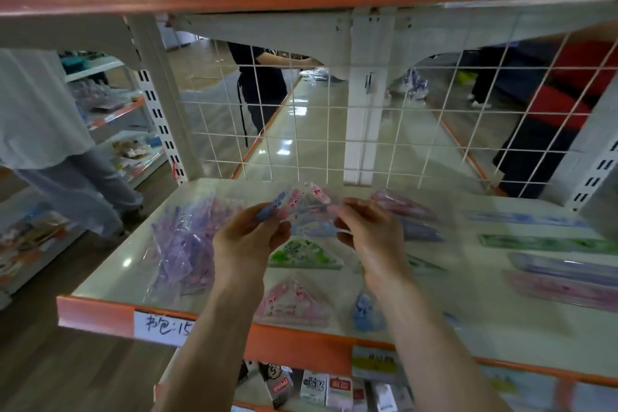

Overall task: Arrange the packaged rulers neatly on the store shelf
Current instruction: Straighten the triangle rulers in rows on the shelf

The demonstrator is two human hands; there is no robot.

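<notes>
**Triangular ruler pack held over shelf; column half laid**

I hold one triangular ruler pack (302, 206) above the middle of the shelf (113, 278). My left hand (247, 239) pinches its left edge and my right hand (369, 231) its right edge, apparently to keep it square for laying down. Below it, a green triangle pack (304, 254) and a pink triangle pack (294, 303) lie in a front-to-back column, and I judge the held pack belongs behind them. A purple heap (187, 244) lies loose on the left. Long ruler packs (548, 244) lie parallel on the right.
</notes>
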